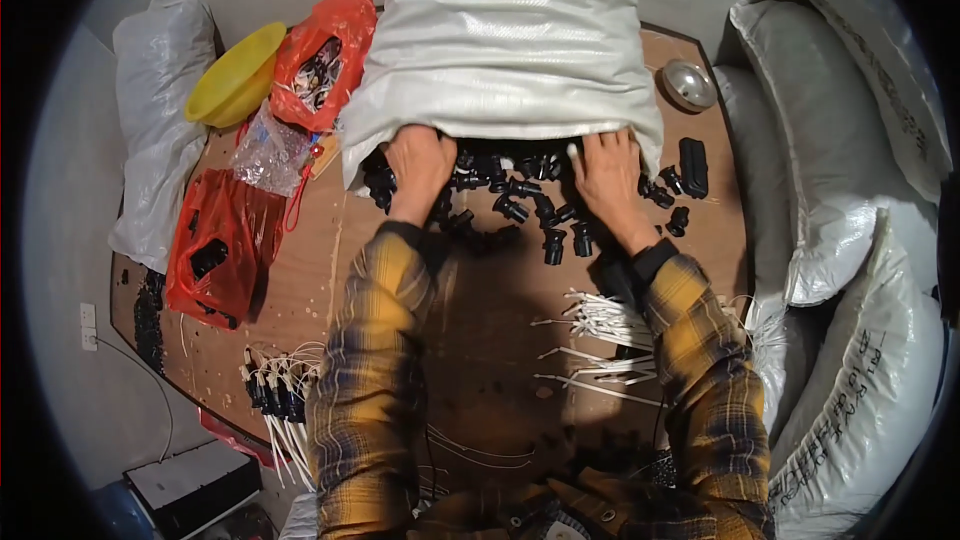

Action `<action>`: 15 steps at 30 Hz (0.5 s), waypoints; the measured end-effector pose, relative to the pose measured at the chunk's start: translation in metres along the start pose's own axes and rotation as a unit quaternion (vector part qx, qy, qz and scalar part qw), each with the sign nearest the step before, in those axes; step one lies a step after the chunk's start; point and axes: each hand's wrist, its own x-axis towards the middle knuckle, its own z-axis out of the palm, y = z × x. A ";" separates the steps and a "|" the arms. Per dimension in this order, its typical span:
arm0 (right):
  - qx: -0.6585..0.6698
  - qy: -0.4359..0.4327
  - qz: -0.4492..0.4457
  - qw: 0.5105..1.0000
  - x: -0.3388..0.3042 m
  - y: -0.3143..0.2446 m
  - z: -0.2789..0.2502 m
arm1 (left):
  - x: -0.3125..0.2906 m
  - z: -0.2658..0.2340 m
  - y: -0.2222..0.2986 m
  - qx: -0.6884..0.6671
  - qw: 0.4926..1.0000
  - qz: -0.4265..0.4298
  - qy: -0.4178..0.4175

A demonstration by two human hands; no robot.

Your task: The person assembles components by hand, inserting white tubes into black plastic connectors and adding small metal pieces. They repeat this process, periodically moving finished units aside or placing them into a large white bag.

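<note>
A large white woven sack (510, 50) lies on the table with its open mouth toward me. My left hand (420, 172) is at the left part of the mouth, closed on the sack's edge, its fingertips hidden by the fabric. At the right part of the mouth, my right hand (608, 178) grips the rim, with the thumb below. Small black plastic fittings (511, 208) lie in the mouth and spill onto the brown tabletop (490, 330) between my hands. A few more black fittings (678, 221) lie just right of my right hand.
At left are red plastic bags (225, 230), a yellow basin (235, 75) and clear plastic wrap (270, 152). White wire bundles (605, 325) lie near my right forearm; wired black parts (275, 385) sit beside the left one. A metal bowl (689, 86) and full sacks (825, 140) stand right.
</note>
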 end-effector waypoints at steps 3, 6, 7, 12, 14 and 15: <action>0.009 -0.104 0.048 0.993 0.036 -0.008 -0.002 | 0.022 0.002 -0.005 0.003 0.995 -0.090 -0.037; 0.060 -0.326 0.166 0.929 0.048 -0.017 -0.003 | 0.028 -0.008 0.006 0.069 0.958 -0.171 -0.220; 0.067 -0.320 0.132 0.936 0.040 -0.021 0.000 | 0.020 -0.008 0.005 0.071 0.958 -0.172 -0.218; 0.118 -0.242 -0.003 0.963 0.004 -0.031 -0.007 | -0.030 -0.021 -0.005 0.048 0.983 0.034 -0.172; 0.135 -0.217 -0.030 0.966 0.001 -0.021 -0.010 | -0.042 -0.030 -0.013 -0.021 0.981 0.157 -0.114; 0.095 -0.219 0.018 0.971 0.012 -0.016 -0.016 | -0.040 -0.033 -0.020 -0.019 0.981 0.154 -0.116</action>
